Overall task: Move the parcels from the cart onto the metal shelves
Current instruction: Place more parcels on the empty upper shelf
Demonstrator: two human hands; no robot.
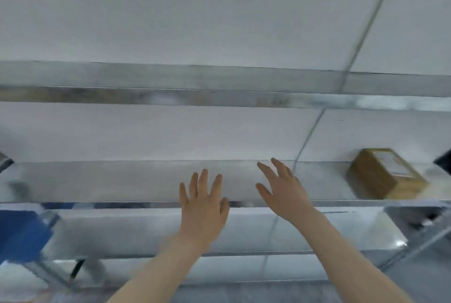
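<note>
Both hands empty, fingers spread, over the middle shelf (122, 180). Cardboard parcel (385, 175) sits far right, nearer right hand (285, 193) than left hand (202, 207); cart unseen.

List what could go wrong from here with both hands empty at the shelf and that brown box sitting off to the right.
1. The brown box sits skewed near the shelf's front edge; pushing another parcel in beside it might knock it off.
2. The left hand and right hand are open and empty above the front lip; a careless pull back could scrape the metal edge.
3. The picture is blurred, so spacing may be misjudged.
</note>
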